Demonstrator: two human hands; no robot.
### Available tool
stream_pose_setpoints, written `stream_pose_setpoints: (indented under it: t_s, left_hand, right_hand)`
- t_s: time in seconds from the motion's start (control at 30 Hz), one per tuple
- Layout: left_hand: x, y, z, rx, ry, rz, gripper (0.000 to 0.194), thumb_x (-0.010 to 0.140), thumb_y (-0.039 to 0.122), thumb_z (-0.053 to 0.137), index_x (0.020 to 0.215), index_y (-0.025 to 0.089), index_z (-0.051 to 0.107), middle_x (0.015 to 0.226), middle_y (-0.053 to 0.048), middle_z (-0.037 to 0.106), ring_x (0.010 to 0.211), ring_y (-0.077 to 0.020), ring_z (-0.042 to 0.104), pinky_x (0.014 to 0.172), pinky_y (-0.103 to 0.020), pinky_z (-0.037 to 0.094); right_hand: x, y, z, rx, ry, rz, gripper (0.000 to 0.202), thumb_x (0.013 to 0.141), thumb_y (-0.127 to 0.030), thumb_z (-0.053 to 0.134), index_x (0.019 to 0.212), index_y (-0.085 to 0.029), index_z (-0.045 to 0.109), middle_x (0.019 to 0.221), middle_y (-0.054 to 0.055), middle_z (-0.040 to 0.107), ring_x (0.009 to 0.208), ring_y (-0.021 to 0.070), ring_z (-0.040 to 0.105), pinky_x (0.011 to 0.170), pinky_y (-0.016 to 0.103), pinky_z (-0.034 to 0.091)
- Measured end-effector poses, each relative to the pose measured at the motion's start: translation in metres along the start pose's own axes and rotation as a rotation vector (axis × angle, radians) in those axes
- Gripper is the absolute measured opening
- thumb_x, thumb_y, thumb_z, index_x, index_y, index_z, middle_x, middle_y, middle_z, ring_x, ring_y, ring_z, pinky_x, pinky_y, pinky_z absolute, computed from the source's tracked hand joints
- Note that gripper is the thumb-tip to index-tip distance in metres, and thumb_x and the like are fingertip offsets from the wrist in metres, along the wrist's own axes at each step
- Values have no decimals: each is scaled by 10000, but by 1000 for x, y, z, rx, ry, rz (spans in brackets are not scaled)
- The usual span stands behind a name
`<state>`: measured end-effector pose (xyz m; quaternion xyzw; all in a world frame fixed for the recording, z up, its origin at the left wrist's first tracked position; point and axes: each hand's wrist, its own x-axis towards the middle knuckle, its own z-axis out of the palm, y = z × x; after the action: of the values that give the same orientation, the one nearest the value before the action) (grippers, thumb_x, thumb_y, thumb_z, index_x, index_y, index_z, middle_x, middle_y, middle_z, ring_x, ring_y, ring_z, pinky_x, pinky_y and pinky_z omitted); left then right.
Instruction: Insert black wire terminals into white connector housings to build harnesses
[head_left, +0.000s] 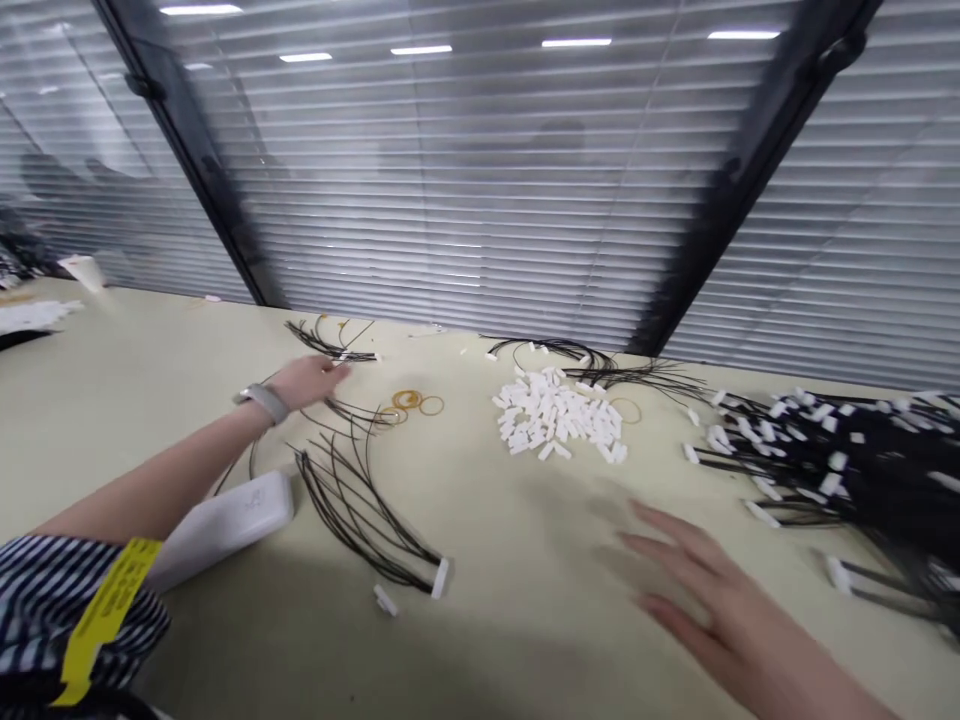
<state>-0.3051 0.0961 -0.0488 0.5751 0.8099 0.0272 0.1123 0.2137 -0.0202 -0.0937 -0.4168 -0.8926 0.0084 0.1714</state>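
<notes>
My left hand [309,381], wearing a grey wristband [266,402], reaches to the back left of the table with its fingers curled together. Whatever lies between them is too small to make out. Just behind it is a bundle of black wires [330,345], and more loose dark wires run below it. Nearer to me lies a black wire harness [367,520] with a white connector [440,578] on its end. A small white piece [385,600] rests beside that connector. My right hand [697,580], slightly blurred, hovers over the right side of the table, fingers spread and holding nothing.
A pile of white connectors [555,412] sits mid-table, with wires [585,355] behind. Rubber bands [407,400] lie left of it. Many connector-ended cables [847,460] crowd the right. A white rounded box [240,515] lies by my left forearm; a paper cup [85,271] stands far left.
</notes>
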Motion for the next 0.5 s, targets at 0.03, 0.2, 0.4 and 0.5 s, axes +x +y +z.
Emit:
stream_pose_setpoints:
  t_s: [0.03,0.2,0.4,0.5]
  left_hand:
    - [7,-9,-7,17,54,-77,400,865,461,459,1042,120,572,1018,-88,612,903,-194,594,808,-407,471]
    - [28,-47,-6,22,114,-295,362,854,400,509,1089,129,555,1086,-85,579,957,-225,575,811,-416,479]
    - [28,-71,1,-8,131,-324,314,865,318,517,1115,129,538,1103,-94,571,942,-202,581,791,-401,496]
    - [27,-76,0,-16,155,-328,334,868,324,510,1142,135,522,1133,-101,557,966,-209,573,807,-415,489]
  right_hand:
    - [17,-24,2,52,-68,-18,423,841,-404,450,1262,-389,407,1340,59,414,1223,209,427,949,385,468]
    - [98,-122,26,71,-150,-241,488,784,-600,481,1011,-180,582,1082,101,559,975,232,524,849,400,468]
    - [127,-132,62,-16,-147,-368,168,858,-264,505,811,-121,580,839,71,569,841,200,513,788,369,426]
    - [124,-118,64,-47,-131,-340,133,877,-153,437,844,-104,556,865,67,558,852,178,511,794,358,416]
